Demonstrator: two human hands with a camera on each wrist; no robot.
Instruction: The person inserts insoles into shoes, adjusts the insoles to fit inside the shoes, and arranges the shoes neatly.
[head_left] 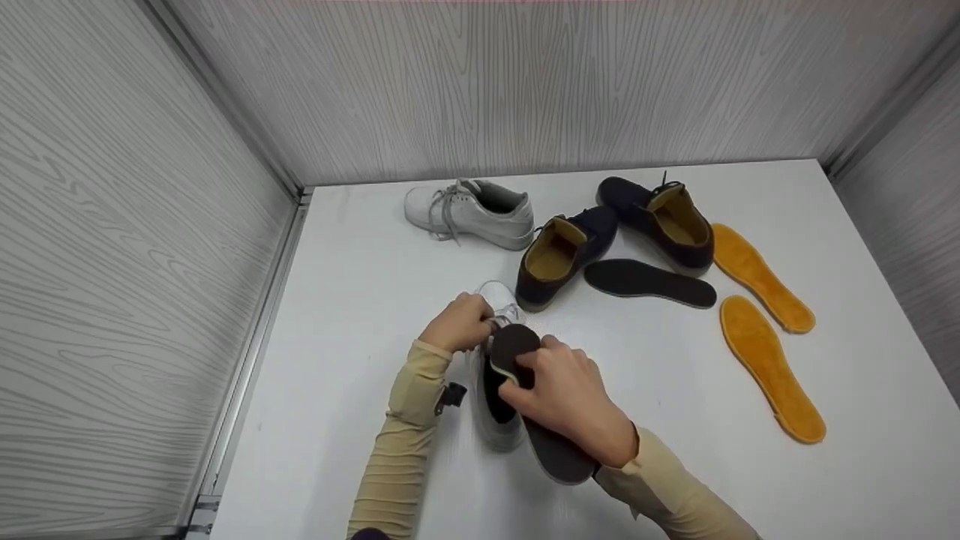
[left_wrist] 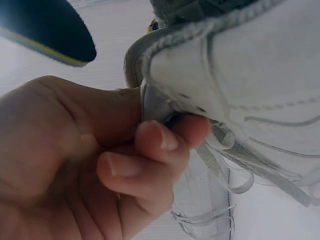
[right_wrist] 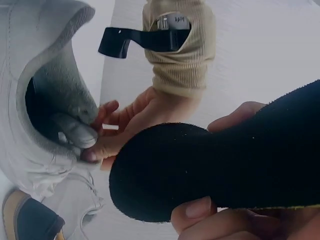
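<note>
A white lace-up sneaker (head_left: 501, 436) stands on the table with its toe pointing away from me. My left hand (head_left: 459, 324) pinches the tongue at its opening; the left wrist view shows thumb and fingers at the white upper (left_wrist: 270, 65). Above and beside the sneaker's heel, my right hand (head_left: 574, 394) holds a dark insole (head_left: 559, 456) between thumb and fingers. In the right wrist view the rounded end of that insole (right_wrist: 155, 175) points toward the shoe's opening (right_wrist: 42, 105), apart from it.
Another white sneaker (head_left: 469, 214) lies behind. Two dark shoes with tan linings, one near (head_left: 538, 289) and one farther (head_left: 694, 251), stand right of it. A second dark insole (head_left: 649, 283) and two orange insoles (head_left: 772, 371) lie to the right. Panels wall the table.
</note>
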